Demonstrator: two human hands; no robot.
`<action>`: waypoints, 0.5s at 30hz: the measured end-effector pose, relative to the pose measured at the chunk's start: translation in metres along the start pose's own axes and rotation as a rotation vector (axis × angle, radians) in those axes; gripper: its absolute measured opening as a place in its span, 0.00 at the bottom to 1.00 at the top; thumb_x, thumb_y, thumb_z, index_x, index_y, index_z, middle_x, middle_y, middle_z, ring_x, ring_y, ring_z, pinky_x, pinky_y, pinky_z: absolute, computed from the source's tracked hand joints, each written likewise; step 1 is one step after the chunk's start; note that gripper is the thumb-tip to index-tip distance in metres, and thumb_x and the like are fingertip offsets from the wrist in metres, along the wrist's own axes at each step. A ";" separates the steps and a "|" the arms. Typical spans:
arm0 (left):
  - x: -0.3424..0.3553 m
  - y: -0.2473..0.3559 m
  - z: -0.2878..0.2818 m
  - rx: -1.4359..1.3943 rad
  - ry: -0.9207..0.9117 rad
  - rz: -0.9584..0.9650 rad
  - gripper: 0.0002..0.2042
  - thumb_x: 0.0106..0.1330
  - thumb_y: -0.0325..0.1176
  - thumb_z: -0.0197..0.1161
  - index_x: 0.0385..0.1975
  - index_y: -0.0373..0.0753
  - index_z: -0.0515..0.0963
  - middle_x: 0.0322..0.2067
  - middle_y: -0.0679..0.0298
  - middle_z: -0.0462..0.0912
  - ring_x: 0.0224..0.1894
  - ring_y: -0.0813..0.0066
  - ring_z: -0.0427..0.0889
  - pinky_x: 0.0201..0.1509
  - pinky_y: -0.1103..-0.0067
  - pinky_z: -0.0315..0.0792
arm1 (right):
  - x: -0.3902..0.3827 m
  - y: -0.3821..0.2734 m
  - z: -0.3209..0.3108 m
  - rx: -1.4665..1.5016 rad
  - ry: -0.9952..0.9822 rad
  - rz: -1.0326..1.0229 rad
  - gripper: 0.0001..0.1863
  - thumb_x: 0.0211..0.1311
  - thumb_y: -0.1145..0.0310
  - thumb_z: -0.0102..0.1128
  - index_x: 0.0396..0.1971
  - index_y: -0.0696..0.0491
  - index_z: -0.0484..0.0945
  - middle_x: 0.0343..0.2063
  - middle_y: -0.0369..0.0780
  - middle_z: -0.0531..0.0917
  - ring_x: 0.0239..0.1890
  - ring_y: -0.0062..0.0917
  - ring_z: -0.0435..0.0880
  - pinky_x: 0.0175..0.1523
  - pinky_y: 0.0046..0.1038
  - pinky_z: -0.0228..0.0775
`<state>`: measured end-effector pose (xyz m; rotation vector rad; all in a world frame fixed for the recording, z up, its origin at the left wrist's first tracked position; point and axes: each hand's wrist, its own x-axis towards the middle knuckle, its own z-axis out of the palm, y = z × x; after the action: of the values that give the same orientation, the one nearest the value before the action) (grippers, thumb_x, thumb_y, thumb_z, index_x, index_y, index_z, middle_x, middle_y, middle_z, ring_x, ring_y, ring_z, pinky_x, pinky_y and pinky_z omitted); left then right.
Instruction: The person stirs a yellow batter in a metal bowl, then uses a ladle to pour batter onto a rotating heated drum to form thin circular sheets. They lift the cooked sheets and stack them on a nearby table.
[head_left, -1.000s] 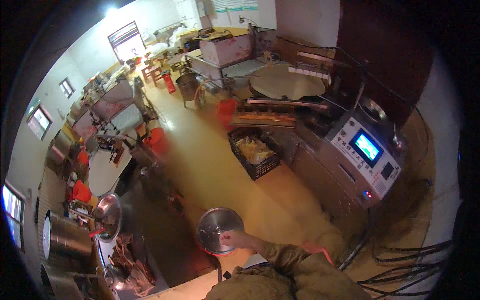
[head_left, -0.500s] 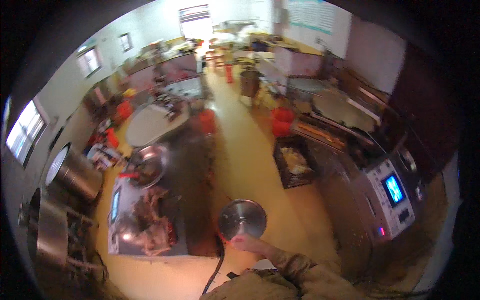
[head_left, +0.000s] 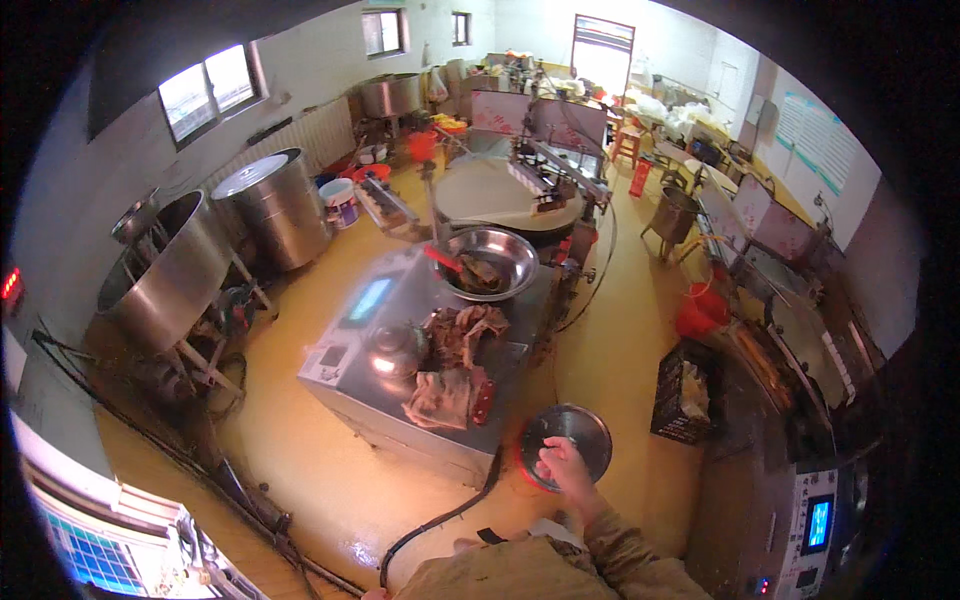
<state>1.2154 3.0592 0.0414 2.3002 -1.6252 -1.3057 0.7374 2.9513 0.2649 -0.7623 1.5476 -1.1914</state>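
Note:
My right hand (head_left: pixel 562 465) reaches forward in a brown sleeve, its fingers curled closed over a round, dark metal lid-like disc (head_left: pixel 590 430). An orange-red rim (head_left: pixel 530 478) shows along the disc's lower left side. Whatever part the fingers grip is hidden under them. A small skin-coloured patch (head_left: pixel 375 593) at the lower edge may be my left hand, but its fingers do not show. Left of the disc stands a metal machine cabinet (head_left: pixel 400 425) with a lit screen. On its top lie brown cloths (head_left: pixel 440 397), a domed metal lid (head_left: pixel 393 348) and a steel bowl (head_left: pixel 515 260) with a red-handled tool.
A black hose (head_left: pixel 440 520) crosses the yellow floor by the cabinet. A dark crate (head_left: pixel 685 395) and a red bucket (head_left: pixel 702 312) stand to the right, near another machine with a screen (head_left: pixel 820 522). Steel drums (head_left: pixel 270 215) line the left wall. A round griddle (head_left: pixel 490 195) lies beyond the cabinet.
The view has turned left, so the cabinet and disc appear farther right. My right hand has shifted from the disc's near edge to over its middle.

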 end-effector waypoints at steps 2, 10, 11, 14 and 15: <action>-0.005 -0.029 0.000 0.012 0.005 -0.029 0.10 0.48 0.41 0.58 0.22 0.41 0.77 0.23 0.57 0.79 0.27 0.56 0.77 0.29 0.65 0.71 | 0.003 -0.012 0.016 0.033 0.080 -0.024 0.13 0.60 0.66 0.55 0.42 0.56 0.70 0.29 0.36 0.76 0.27 0.18 0.77 0.30 0.19 0.70; -0.023 -0.130 0.000 0.145 0.033 0.002 0.10 0.49 0.42 0.58 0.21 0.41 0.77 0.23 0.57 0.79 0.28 0.56 0.78 0.30 0.65 0.71 | -0.009 -0.062 0.087 -0.014 -0.062 -0.411 0.07 0.62 0.68 0.53 0.34 0.56 0.73 0.28 0.35 0.76 0.27 0.16 0.76 0.31 0.18 0.68; -0.022 -0.140 0.001 0.170 0.039 0.025 0.10 0.49 0.42 0.58 0.21 0.41 0.77 0.23 0.58 0.79 0.28 0.56 0.78 0.30 0.65 0.71 | -0.011 -0.069 0.099 -0.026 -0.119 -0.449 0.07 0.62 0.67 0.54 0.34 0.56 0.73 0.27 0.35 0.76 0.26 0.16 0.75 0.31 0.18 0.68; -0.014 -0.161 -0.001 0.245 0.079 0.109 0.10 0.49 0.42 0.58 0.21 0.42 0.77 0.23 0.58 0.79 0.29 0.56 0.78 0.31 0.65 0.71 | -0.015 -0.092 0.139 -0.188 -0.290 -0.565 0.07 0.61 0.68 0.55 0.33 0.56 0.73 0.26 0.35 0.75 0.26 0.16 0.75 0.32 0.19 0.67; -0.010 -0.165 -0.002 0.267 0.094 0.143 0.11 0.49 0.42 0.58 0.21 0.42 0.77 0.23 0.58 0.79 0.29 0.56 0.78 0.31 0.65 0.71 | -0.017 -0.099 0.153 -0.253 -0.351 -0.596 0.07 0.60 0.69 0.55 0.33 0.56 0.74 0.26 0.35 0.75 0.26 0.16 0.74 0.33 0.18 0.67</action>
<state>1.3411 3.1406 -0.0286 2.2886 -1.9950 -0.9898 0.8791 2.8867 0.3615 -1.5897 1.2185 -1.1971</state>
